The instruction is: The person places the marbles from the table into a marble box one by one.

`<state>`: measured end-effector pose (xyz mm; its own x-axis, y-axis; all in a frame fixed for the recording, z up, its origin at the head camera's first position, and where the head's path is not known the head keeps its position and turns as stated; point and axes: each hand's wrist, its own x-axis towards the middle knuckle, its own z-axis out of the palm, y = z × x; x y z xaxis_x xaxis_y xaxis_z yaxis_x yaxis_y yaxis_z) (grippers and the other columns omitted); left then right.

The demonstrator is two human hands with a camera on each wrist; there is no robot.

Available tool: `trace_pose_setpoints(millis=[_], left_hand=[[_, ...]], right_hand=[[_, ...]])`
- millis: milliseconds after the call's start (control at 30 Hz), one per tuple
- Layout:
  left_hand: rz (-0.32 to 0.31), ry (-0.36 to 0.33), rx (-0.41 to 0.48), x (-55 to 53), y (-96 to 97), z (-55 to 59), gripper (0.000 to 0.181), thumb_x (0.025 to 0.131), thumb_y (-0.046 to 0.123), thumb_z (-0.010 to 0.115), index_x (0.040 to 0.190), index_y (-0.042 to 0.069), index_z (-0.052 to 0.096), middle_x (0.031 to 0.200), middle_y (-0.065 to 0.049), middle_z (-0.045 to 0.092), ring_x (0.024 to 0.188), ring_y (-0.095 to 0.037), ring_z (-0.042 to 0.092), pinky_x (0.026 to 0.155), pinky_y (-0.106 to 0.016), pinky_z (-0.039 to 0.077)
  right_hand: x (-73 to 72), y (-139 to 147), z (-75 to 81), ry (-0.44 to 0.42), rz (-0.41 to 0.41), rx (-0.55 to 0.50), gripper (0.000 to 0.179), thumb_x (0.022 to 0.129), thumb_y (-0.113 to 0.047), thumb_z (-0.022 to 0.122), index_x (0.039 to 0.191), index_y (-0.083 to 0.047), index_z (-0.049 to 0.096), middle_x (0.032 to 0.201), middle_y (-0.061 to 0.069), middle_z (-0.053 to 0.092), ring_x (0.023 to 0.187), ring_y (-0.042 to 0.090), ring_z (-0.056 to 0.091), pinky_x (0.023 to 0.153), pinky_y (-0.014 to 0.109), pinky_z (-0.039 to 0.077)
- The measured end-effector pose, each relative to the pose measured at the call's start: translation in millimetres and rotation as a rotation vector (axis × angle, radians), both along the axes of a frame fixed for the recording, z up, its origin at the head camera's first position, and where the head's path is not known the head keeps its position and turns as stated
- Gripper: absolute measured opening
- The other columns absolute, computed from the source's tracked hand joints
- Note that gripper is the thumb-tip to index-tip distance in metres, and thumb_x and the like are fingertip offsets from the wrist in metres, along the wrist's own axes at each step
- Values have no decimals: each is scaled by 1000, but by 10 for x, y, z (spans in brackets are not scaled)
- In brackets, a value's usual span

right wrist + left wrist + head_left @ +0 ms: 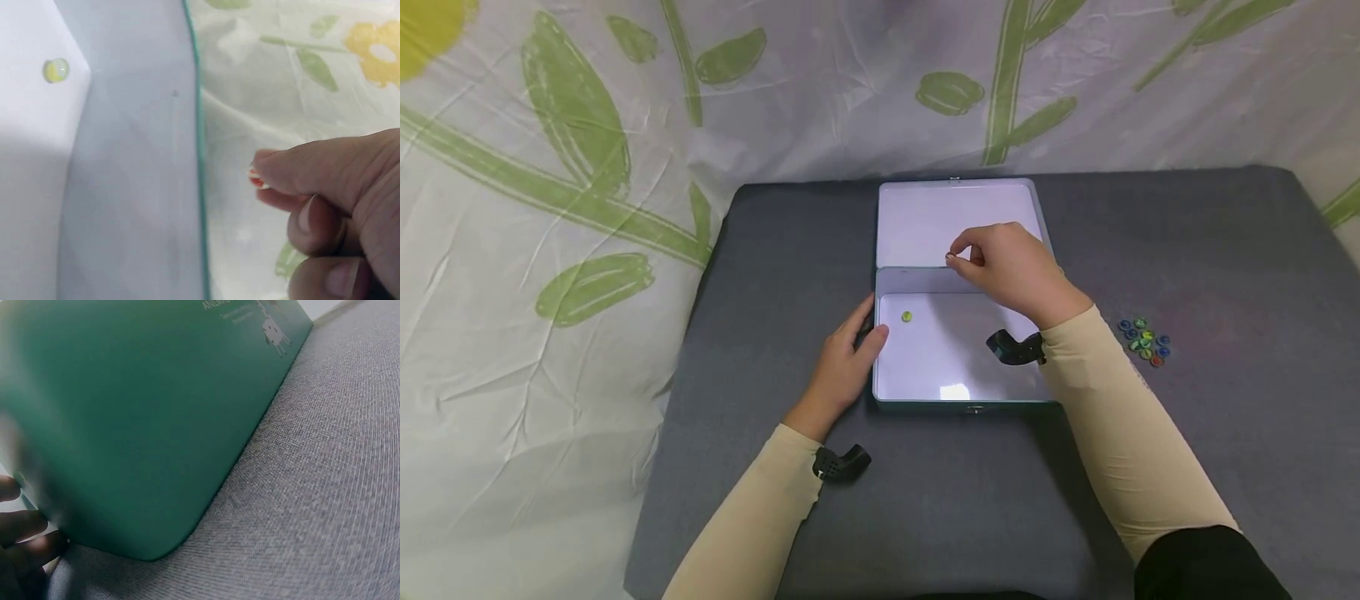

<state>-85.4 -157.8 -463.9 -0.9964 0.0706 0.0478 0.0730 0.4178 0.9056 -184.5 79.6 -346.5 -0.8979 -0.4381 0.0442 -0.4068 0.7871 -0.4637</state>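
Note:
A green metal box (925, 367) with a white inside lies with its hinged lid (925, 225) folded back. My right hand (1015, 271) is above the hinge side and pinches a small red-and-white marble (255, 179) between thumb and index finger. One yellow-green marble (907, 317) lies on the box floor at the left. My left hand (842, 367) rests against the box's left wall, fingers fairly straight along the outside and thumb at the rim. Its fingertips (25, 526) touch the green outer wall near a corner in the left wrist view.
To the right of the box, a cluster of several blue, green, yellow and red marbles (1142, 340) lies on the grey cloth-covered table (1247, 400), beside my right forearm. A white curtain (850, 92) with green leaves hangs behind the table and down its left side.

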Motion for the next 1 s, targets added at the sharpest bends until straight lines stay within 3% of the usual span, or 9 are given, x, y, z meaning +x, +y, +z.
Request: trace_pose_setpoints(millis=[767,1000], left_hand=[[3,19,-13,-2,-27,14,60,99,48,47,152,21,37,151,-6,43,139,-18,38,112,-44,31],[13,8,-13,15,-52,28,60,99,49,46,152,22,37,152,-5,42,139,-17,37,113,-44,30]], right_hand=[[-26,-259,-354,-38,336,-54,14,92,-20,69,100,-11,76,56,-5,54,52,9,43,53,27,37],[-48,-317,-431,-107,348,-11,13,90,-15,69,98,-8,76,60,-2,56,56,11,46,57,28,39]])
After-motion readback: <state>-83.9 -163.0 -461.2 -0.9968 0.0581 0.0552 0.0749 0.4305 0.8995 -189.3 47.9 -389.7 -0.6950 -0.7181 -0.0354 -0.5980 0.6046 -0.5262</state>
